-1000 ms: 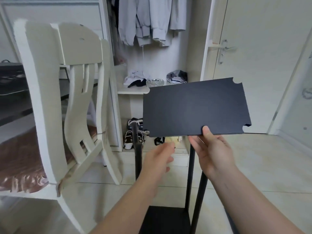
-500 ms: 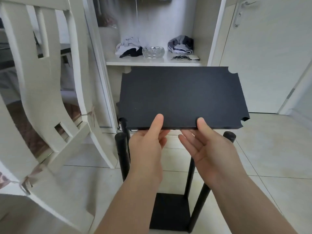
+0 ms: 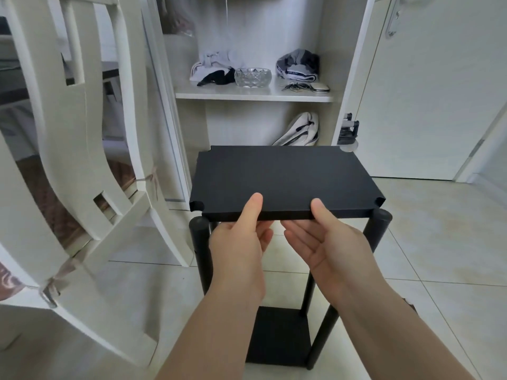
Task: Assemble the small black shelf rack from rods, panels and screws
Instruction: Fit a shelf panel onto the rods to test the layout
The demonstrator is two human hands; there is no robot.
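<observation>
Panel [image 3: 285, 176] over rods [image 3: 201, 242] on tiled flr [image 3: 439, 256], wardrobe [image 3: 255, 96] behind.

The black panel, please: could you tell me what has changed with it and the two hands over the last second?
The black panel came down from a raised, tilted pose to lie flat over the rods. The left hand, free a second ago, took hold of its near edge beside the right hand, which kept its grip. The rods and lower panel stayed standing.
</observation>
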